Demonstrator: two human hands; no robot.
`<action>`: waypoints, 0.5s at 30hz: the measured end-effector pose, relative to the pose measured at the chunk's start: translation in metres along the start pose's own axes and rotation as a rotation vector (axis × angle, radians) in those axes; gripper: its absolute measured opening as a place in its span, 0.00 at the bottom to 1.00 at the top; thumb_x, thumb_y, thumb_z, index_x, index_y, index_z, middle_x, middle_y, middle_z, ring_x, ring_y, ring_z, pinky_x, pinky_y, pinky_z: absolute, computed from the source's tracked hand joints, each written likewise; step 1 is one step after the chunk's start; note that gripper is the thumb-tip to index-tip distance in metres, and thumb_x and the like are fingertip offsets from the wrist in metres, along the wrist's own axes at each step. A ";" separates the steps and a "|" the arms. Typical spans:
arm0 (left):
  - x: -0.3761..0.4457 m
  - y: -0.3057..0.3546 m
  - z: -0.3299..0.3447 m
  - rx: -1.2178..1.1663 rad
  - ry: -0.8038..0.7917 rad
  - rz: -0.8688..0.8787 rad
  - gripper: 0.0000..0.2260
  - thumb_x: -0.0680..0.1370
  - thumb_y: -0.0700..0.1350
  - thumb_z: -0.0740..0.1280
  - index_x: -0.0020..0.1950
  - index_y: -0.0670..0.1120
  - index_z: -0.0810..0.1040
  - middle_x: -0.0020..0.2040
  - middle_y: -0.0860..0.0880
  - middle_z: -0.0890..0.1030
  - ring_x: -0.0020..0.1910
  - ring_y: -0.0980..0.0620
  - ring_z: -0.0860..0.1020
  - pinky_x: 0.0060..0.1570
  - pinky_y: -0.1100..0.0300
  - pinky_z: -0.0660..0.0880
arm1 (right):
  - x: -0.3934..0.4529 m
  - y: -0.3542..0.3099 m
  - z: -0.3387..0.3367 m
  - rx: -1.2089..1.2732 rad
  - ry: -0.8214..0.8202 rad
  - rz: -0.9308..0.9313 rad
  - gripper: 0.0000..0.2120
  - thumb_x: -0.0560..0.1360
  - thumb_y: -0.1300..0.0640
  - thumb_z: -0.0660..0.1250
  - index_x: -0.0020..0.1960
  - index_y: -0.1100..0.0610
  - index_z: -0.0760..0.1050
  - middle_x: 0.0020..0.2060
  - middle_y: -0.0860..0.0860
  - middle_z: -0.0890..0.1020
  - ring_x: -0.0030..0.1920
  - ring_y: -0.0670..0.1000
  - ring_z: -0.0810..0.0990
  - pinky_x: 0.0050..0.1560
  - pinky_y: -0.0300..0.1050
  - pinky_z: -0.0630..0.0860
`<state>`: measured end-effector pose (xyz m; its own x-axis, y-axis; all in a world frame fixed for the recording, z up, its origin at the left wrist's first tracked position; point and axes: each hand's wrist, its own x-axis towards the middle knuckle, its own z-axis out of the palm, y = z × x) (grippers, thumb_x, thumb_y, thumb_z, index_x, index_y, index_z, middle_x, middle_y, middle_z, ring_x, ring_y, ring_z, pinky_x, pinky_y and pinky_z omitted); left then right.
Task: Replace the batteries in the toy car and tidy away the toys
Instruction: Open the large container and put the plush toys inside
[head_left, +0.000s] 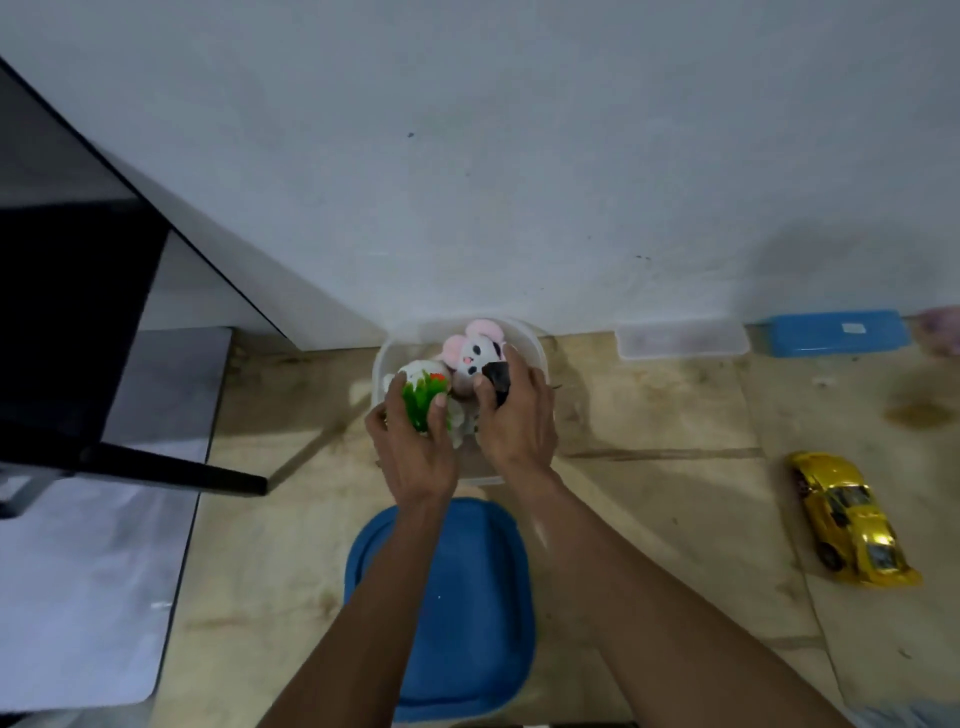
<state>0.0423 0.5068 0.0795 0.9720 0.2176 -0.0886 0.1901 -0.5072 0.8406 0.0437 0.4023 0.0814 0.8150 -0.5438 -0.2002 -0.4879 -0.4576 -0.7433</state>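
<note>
A: Head view, read from the left: how far can the tidying be judged to have got?

B: Part way. At nine o'clock only a dark cabinet (78, 322) and a grey mat (88, 571) are seen, with no toys on them. At the centre a clear tub (382, 364) has been set on the floor against the wall, and soft toys have been put into it. Its blue lid (467, 623) is lying at six o'clock of it, not yet fitted.

A: And the hands?

B: The left hand (415, 447) is curled round a green and white soft toy (423, 400) at the tub's eight o'clock edge. The right hand (519, 415) is closed on a dark object (496, 379) over the tub's four o'clock side; what that object is cannot be told. A pink-eared plush mouse (475, 353) is seen between and just beyond the two hands, at twelve o'clock of them, already inside the tub.

A: Where is the car relative to those grips?

B: The yellow toy car (852, 519) is lying on the floor at about four o'clock of the right hand, well apart from it and untouched. Whether its batteries have been changed cannot be told; no batteries are seen.

A: What else is left?

B: At two o'clock, by the wall, a second clear box (680, 338) and a blue lid or box (831, 332) remain out. The car is judged still to be put away, and the tub still to be closed.
</note>
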 end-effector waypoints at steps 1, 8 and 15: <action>0.007 -0.003 0.004 0.015 -0.029 -0.012 0.24 0.83 0.52 0.65 0.77 0.49 0.67 0.67 0.39 0.69 0.59 0.49 0.73 0.54 0.63 0.68 | 0.005 -0.001 0.005 -0.014 0.001 0.012 0.24 0.82 0.45 0.60 0.77 0.46 0.62 0.69 0.53 0.71 0.69 0.58 0.69 0.58 0.54 0.72; 0.018 -0.011 0.016 0.022 -0.128 -0.033 0.22 0.85 0.56 0.56 0.75 0.47 0.70 0.71 0.38 0.68 0.68 0.40 0.71 0.67 0.52 0.70 | 0.020 -0.007 0.017 0.008 0.047 0.169 0.21 0.84 0.43 0.49 0.76 0.44 0.62 0.60 0.56 0.81 0.60 0.60 0.78 0.49 0.48 0.69; 0.017 -0.016 0.006 -0.007 -0.169 0.033 0.35 0.81 0.67 0.44 0.74 0.46 0.71 0.72 0.39 0.72 0.72 0.42 0.68 0.71 0.44 0.68 | 0.009 -0.009 0.006 0.076 0.085 0.123 0.20 0.85 0.46 0.51 0.76 0.45 0.63 0.61 0.54 0.81 0.60 0.58 0.79 0.57 0.51 0.74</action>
<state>0.0567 0.5136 0.0608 0.9872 0.0573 -0.1489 0.1573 -0.5058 0.8482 0.0569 0.4058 0.0830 0.7198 -0.6512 -0.2406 -0.5547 -0.3311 -0.7633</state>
